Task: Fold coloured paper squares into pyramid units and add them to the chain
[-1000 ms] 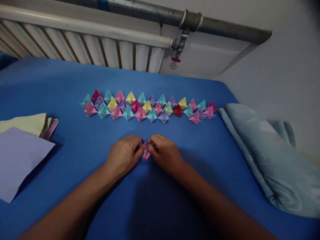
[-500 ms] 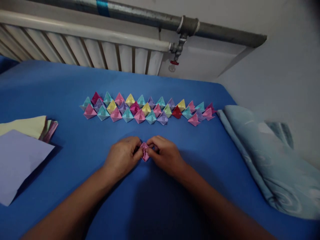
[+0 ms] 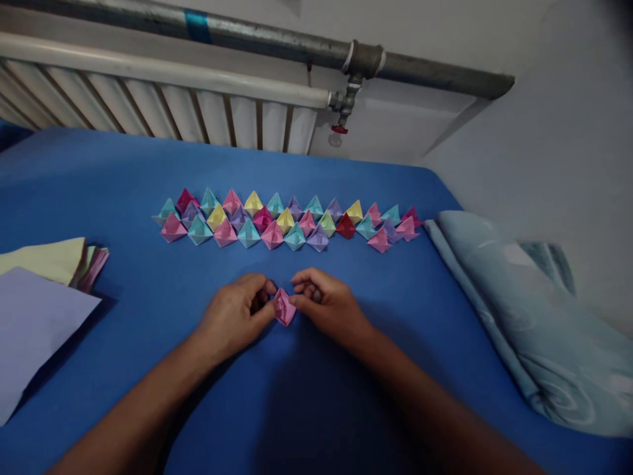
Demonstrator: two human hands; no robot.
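Observation:
A small folded pink paper boat (image 3: 284,307) is held between my two hands, low over the blue surface. My left hand (image 3: 240,307) has its thumb tip against the boat's left side, its index finger bent just above. On the right side, the thumb of my right hand (image 3: 329,303) touches the boat's edge; the index finger stretches forward, apart from the paper, and the other fingers curl in. Beyond the hands stand several folded paper boats (image 3: 271,235) in pink, blue, yellow, purple, green and red, set close together in rows.
At the left lie a purple paper sheet (image 3: 39,326) and a stack of coloured paper (image 3: 47,256). A folded light-blue blanket (image 3: 519,330) rests at the right. Behind the blue surface (image 3: 123,178) are a white radiator (image 3: 212,119), a metal pipe (image 3: 277,43) and a red-handled valve (image 3: 339,129).
Both hands have loosened around the pink paper boat, with the index fingers moving off it. More of the boat now shows, turned slightly. The whole view has shifted a little.

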